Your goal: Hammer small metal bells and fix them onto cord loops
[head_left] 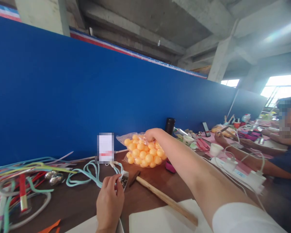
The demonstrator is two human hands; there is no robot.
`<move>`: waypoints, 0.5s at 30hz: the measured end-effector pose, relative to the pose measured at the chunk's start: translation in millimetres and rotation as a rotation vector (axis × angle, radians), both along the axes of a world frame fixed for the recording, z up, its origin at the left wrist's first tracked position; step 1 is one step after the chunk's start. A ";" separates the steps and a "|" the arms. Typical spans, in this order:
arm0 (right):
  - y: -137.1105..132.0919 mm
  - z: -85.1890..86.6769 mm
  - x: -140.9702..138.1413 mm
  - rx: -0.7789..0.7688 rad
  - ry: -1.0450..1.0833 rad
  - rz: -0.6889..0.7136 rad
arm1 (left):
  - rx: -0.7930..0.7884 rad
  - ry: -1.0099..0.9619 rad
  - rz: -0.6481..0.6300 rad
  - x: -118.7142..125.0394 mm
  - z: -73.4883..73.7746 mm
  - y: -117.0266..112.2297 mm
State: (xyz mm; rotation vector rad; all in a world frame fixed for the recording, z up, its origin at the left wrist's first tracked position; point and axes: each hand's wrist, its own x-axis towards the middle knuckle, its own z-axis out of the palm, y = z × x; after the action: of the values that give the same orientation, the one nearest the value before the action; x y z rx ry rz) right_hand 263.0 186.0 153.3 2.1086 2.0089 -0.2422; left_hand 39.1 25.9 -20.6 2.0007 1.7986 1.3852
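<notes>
Bag of balls: on the table, up near the partition
Hammer: in front, handle over some paper
Small box: just left of the hammer head
Cord: left of the bag
Tubes: way left
Flask: behind the bag, kinda right

Bright window, hazy glare, dim ceiling

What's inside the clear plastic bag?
Yellow-orange balls are visible inside the clear plastic bag. The right hand is at its top; whatever lies behind the front balls or that hand is hidden.
</notes>
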 end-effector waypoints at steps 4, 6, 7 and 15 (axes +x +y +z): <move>-1.9 5.8 -1.2 -0.109 -0.019 -0.013 | -0.045 -0.004 0.007 -0.3 0.3 -0.3; -2.5 11.1 -1.0 -0.150 -0.021 -0.010 | -0.054 -0.003 0.010 -0.7 0.1 -0.2; -3.0 13.3 -0.8 -0.171 -0.018 -0.005 | -0.054 -0.005 0.011 -0.7 0.2 -0.1; -10.0 -0.1 -0.2 -0.020 0.045 0.046 | -0.063 -0.017 -0.010 -0.4 3.5 0.0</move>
State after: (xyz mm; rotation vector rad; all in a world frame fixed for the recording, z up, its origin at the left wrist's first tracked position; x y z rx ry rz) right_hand 262.7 176.0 153.2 2.0600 2.0689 -0.3039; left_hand 38.7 25.9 -17.1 1.9589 1.7992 1.3207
